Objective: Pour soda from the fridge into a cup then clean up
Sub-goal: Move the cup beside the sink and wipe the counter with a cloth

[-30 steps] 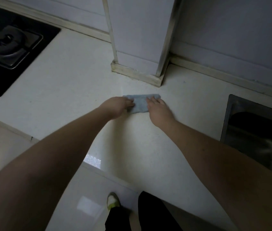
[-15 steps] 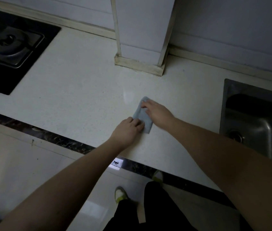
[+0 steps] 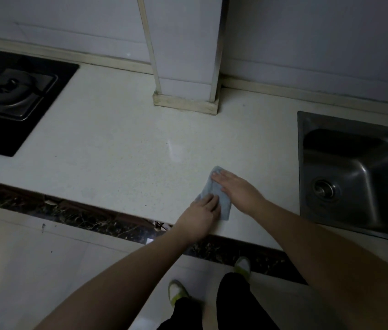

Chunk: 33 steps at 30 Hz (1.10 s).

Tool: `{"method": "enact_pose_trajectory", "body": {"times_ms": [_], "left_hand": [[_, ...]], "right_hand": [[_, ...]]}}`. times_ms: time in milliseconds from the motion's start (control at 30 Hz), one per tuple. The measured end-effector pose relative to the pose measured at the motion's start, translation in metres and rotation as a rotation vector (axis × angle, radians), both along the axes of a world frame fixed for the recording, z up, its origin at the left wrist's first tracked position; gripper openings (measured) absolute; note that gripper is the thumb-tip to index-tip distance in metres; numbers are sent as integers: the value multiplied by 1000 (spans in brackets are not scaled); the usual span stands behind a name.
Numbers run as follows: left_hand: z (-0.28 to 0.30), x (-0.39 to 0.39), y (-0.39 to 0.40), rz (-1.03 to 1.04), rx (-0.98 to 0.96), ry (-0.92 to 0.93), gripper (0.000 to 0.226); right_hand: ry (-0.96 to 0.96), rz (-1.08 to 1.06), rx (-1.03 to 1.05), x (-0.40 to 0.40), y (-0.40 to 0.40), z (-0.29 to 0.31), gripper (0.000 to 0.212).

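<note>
Pale speckled stone countertop [image 3: 107, 148] in a dim kitchen, black gas hob [image 3: 14, 103] at 10 o'clock, steel sink [image 3: 354, 177] at 3. Both hands press the small grey-blue cloth [image 3: 214, 190] flat, left hand [image 3: 200, 216] fingers slightly bent, right hand [image 3: 238, 186] fingers straight. Since a second ago the cloth's slid from the white pillar [image 3: 186, 67] toward the near edge.
</note>
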<state>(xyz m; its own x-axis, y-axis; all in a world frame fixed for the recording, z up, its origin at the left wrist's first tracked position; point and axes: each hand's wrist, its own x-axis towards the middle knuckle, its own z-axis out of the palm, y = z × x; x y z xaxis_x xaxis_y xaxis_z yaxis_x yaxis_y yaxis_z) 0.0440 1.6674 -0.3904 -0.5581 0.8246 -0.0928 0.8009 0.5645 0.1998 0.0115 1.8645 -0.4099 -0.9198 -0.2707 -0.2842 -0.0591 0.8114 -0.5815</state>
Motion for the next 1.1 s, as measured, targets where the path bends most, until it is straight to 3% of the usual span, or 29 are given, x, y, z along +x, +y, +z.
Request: {"method": "enact_pose_trajectory", "body": {"times_ms": [67, 467, 700, 900, 1100], "left_hand": [[0, 10, 7, 10, -54, -6, 45], [-8, 22, 97, 125, 58, -90, 40], [-8, 3, 159, 134, 38, -92, 47], [-6, -6, 209, 121, 38, -125, 49], [-6, -5, 242, 73, -4, -161, 61]], "right_hand": [[23, 30, -24, 3, 11, -3, 47], [43, 179, 14, -9, 106, -17, 51], [-86, 49, -66, -34, 155, -14, 51], [-81, -71, -187, -32, 202, 0, 41], [22, -100, -102, -8, 246, -5, 39]]}}
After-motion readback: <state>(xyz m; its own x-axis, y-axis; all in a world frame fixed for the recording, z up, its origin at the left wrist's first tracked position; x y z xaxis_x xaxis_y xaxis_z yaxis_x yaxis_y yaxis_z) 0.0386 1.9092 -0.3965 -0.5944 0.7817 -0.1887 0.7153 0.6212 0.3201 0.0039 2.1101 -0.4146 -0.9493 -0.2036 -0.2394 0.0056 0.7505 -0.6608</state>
